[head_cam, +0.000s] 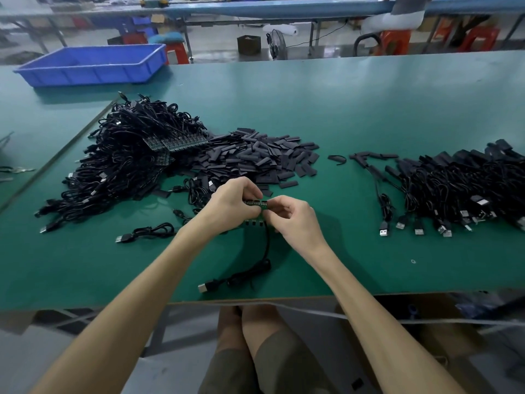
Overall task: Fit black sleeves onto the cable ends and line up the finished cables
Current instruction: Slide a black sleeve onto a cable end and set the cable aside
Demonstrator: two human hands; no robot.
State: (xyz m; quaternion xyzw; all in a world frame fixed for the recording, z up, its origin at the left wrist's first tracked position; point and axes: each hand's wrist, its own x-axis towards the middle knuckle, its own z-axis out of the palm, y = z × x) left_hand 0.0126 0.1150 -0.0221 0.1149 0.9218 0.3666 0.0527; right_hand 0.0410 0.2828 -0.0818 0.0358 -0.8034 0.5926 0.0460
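Where the cable (267, 245) trails back from the grip toward the person, it drops in a slack curve onto the table (369, 265) and ends in a plug (204, 287) lying flat, nearer and a little left of the hands. At the grip itself, the left hand (233, 201) and right hand (295, 220) meet fingertip to fingertip, both curled and pinching a small green board strip (255, 203) held just above the table. The strip's long axis runs left to right between the two hands, while the cable leaves its right end and runs toward the person, roughly square to it. The right hand seems to pinch the end board where the cable joins, perhaps to free that one, though the fingers hide the joint. No sleeve is in either hand. The sleeves (255, 157) lie in a loose heap straight beyond the grip, with the closest strays just past the left hand's knuckles, so the left hand is the nearer one for picking one up. A sleeve would have to slide on along the cable's own line, so the end probably needs turning away from the person first. Left of the grip and farther off sits the tangle of raw cables (127, 160), with more green strips on top. Well apart to the right, on the right hand's side, lie the finished cables (454, 189), plugs pointing toward the near edge in a rough row. Farthest, beyond and left, stands a blue bin (93, 64).
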